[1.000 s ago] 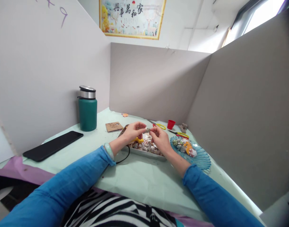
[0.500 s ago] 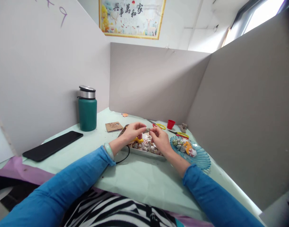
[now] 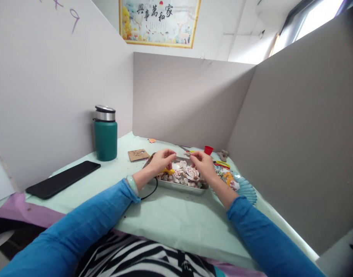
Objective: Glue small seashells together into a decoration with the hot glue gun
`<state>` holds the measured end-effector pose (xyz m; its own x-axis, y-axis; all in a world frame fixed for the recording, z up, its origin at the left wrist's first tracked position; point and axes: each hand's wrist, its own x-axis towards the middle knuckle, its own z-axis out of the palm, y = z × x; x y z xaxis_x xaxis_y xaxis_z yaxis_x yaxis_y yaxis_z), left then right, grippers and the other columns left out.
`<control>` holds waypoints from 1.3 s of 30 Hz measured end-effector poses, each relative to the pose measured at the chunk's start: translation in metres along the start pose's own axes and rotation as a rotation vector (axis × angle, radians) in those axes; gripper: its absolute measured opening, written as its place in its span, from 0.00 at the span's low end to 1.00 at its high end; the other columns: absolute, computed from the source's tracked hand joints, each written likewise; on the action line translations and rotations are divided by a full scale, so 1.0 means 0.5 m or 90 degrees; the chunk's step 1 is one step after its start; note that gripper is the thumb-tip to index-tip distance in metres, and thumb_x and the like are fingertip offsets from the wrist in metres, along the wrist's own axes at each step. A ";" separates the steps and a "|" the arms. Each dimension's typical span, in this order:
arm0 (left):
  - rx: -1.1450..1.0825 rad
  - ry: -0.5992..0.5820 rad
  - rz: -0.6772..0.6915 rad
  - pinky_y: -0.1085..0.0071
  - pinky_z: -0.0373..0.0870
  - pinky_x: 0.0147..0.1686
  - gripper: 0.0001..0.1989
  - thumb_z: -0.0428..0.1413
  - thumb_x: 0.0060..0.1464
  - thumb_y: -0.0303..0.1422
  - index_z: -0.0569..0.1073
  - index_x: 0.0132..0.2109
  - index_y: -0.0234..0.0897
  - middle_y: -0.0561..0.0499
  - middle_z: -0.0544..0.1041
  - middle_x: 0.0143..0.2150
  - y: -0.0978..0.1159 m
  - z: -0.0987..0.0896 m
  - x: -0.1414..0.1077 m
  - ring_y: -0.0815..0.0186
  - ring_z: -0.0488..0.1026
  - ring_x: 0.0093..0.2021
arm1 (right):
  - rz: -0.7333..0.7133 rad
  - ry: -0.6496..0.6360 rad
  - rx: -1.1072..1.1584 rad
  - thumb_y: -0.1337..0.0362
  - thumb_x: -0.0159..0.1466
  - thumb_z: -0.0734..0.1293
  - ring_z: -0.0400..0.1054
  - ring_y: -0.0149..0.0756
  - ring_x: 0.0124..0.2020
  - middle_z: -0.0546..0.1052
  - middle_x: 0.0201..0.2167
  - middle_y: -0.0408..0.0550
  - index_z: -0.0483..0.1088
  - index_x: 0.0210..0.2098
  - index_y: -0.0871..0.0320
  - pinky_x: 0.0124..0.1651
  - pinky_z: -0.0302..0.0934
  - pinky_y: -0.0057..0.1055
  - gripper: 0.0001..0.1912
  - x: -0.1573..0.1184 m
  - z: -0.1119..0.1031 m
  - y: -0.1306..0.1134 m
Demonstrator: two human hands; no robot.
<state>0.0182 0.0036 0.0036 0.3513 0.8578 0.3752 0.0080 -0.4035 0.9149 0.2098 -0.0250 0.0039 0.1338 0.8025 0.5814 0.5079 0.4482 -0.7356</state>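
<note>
My right hand pinches a small greyish shell between thumb and fingertips, over the far side of a metal tray. Across from it, my left hand is closed with curled fingers and thumb close together; whatever its fingertips hold is too small to make out. Below those fingers shows a yellow tool, partly hidden, and a black cord loops out under the wrist. I cannot tell whether the left hand grips the tool. Several seashells fill the tray.
On the right, a blue glass plate bears decorated shells, partly behind my right forearm. Scissors and a red cup are behind it. At left stand a green bottle, a black phone and a brown card. Grey panels enclose the table.
My right hand has moved right and slightly away from the left hand, carrying the small shell. More of the tray's shells now show between the hands. The left hand has hardly moved.
</note>
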 end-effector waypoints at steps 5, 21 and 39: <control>0.005 0.007 -0.006 0.80 0.63 0.16 0.10 0.55 0.51 0.33 0.68 0.39 0.32 0.51 0.74 0.30 0.006 0.004 -0.001 0.77 0.66 0.16 | 0.070 0.040 -0.103 0.57 0.52 0.63 0.68 0.34 0.25 0.74 0.23 0.45 0.71 0.29 0.60 0.25 0.58 0.26 0.12 0.037 -0.109 0.064; 0.005 -0.008 0.008 0.78 0.65 0.17 0.10 0.54 0.49 0.31 0.68 0.40 0.32 0.51 0.74 0.30 0.003 0.004 0.002 0.76 0.66 0.17 | 0.264 -0.073 -0.510 0.63 0.53 0.66 0.69 0.36 0.30 0.77 0.27 0.47 0.77 0.30 0.56 0.28 0.54 0.28 0.08 0.042 -0.251 0.177; 0.055 -0.009 0.014 0.79 0.64 0.17 0.08 0.54 0.49 0.33 0.69 0.36 0.33 0.52 0.73 0.27 0.005 0.010 0.002 0.76 0.66 0.17 | 0.272 -0.153 -0.571 0.70 0.48 0.67 0.71 0.41 0.27 0.76 0.24 0.50 0.77 0.25 0.56 0.30 0.60 0.33 0.07 0.045 -0.256 0.178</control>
<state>0.0231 0.0020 0.0056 0.3662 0.8435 0.3929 0.0804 -0.4493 0.8897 0.3672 -0.0173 -0.0040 0.3290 0.9281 0.1740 0.9211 -0.2748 -0.2760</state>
